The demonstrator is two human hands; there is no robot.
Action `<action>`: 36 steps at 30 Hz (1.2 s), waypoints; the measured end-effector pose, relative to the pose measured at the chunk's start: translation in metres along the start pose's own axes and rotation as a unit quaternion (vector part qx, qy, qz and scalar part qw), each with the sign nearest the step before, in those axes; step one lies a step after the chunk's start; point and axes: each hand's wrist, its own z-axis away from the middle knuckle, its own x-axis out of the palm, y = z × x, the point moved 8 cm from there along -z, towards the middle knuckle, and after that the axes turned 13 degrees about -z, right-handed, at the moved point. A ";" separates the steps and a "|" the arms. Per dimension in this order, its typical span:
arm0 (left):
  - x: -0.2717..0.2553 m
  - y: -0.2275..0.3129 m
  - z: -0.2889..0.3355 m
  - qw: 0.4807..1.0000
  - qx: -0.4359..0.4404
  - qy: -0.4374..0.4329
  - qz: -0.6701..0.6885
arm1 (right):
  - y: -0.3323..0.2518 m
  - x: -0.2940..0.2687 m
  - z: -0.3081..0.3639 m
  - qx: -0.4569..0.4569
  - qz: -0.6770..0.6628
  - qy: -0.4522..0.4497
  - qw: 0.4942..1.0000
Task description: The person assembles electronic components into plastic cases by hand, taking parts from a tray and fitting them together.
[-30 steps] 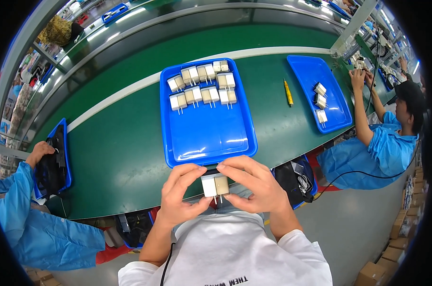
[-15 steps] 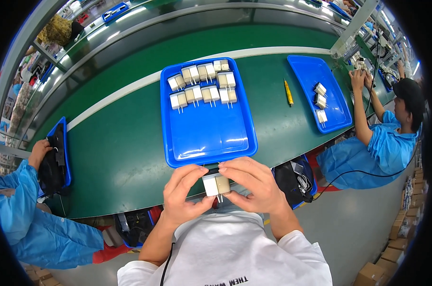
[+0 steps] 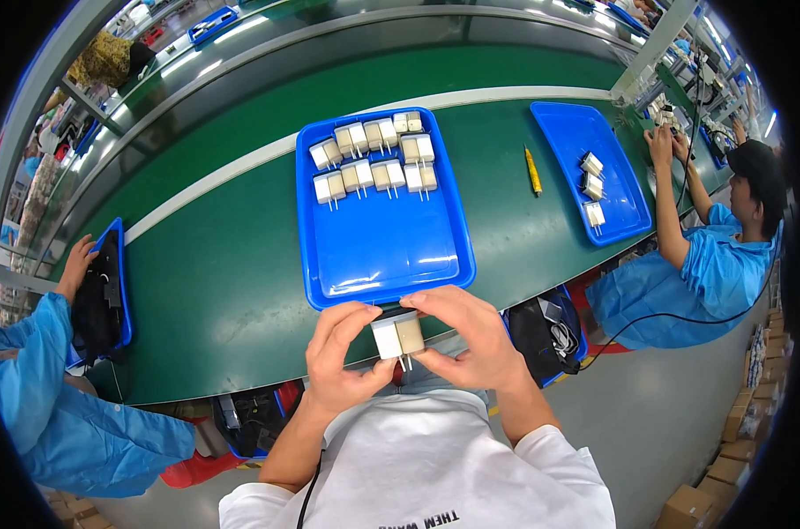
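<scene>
Just in front of the bench edge, I hold a boxy plug charger [image 3: 397, 337] between both hands. One white side and one beige side of it show, and its metal prongs point down toward me. My left hand [image 3: 340, 360] pinches it from the left, my right hand [image 3: 476, 344] from the right, with thumbs low and fingers along the far edge. Beyond my hands lies a large blue tray [image 3: 378, 251]. Several similar white-and-beige chargers [image 3: 354, 175] stand in rows in its far half.
Right of the tray, a yellow pen-like tool [image 3: 532, 170] lies on the green bench [image 3: 215, 264]. A second blue tray [image 3: 625, 198] holds three chargers. Co-workers in blue sit at both sides. Bins with dark items [image 3: 545, 331] hang below the bench edge.
The charger has risen and shifted slightly left in my hands, with my fingers along its far edge. The left co-worker's hand has moved up along their blue bin.
</scene>
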 end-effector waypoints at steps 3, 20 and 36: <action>-0.004 0.001 -0.001 1.000 0.009 0.000 0.018 | 0.001 -0.003 0.000 0.035 -0.096 0.030 0.994; 0.050 -0.069 -0.079 0.990 -0.049 -0.072 -0.108 | 0.094 -0.073 0.041 0.095 -0.008 0.331 0.939; 0.072 -0.107 -0.137 0.973 -0.020 -0.038 -0.225 | 0.102 -0.182 0.088 0.065 0.109 0.442 0.888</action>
